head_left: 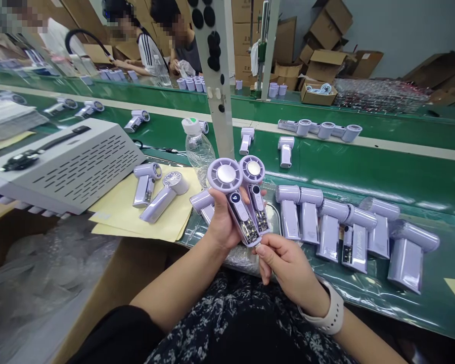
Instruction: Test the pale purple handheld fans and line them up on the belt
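Steadily, the left hand (223, 222) is gripping two lilac plastic handheld fans with round heads (225, 174) side by side, their open handles showing circuit boards. The right hand (284, 260), wearing a pale wristband (333, 311), is pinching a small pale piece (258, 245) at their lower ends; its exact form is too small to tell. Another lilac fan (201, 203) is lying partly hidden behind the left hand. To the right, six lilac fans (329, 237) are resting in a row on the green tabletop (440, 308). To the left, two more are lying on yellow paper sheets (182, 222), beside a grey slotted metal box (83, 172). A clear plastic bottle (199, 149) is standing just beyond the hands. Farther out, co-workers (149, 53) are sitting across the green line.
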Tool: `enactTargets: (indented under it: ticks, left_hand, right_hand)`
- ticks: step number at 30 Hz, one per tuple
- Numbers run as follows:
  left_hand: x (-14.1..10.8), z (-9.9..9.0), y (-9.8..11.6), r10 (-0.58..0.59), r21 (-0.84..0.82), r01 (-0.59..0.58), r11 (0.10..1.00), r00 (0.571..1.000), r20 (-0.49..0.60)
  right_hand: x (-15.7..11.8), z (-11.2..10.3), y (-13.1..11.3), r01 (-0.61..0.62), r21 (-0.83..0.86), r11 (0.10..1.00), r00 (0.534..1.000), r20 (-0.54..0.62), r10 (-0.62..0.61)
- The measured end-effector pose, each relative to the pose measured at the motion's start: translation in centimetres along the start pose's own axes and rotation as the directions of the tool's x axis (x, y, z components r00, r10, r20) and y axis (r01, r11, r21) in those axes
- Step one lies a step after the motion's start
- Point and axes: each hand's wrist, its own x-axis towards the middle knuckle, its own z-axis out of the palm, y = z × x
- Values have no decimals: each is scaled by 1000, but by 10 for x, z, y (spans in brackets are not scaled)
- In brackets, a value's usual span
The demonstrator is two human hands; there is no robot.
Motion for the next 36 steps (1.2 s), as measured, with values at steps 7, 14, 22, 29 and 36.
enactTargets:
  ticks: [7, 14, 22, 29, 36]
  left_hand:
    - [0, 2, -7, 61, 22, -60, 998, 998, -17]
    - [-7, 7, 0, 55, -125, -67, 990, 994, -99]
    - [-5, 3, 19, -21, -220, -3, 976, 994, -108]
    - [-12, 1, 23, 22, -40, -25, 999, 996, -89]
    - [-20, 1, 5, 172, 97, -169, 981, 985, -31]
  right_hand:
    - [-2, 6, 11, 1, 44, 999, 997, -76, 2]
    - [-1, -4, 2, 262, -407, 875, 960, 17, -279]
    - [2, 3, 1, 445, -410, 796, 894, 156, -419]
    - [4, -1, 2, 136, -245, 960, 987, -44, -152]
    - [0, 8, 13, 65, -14, 998, 985, -158, -67]
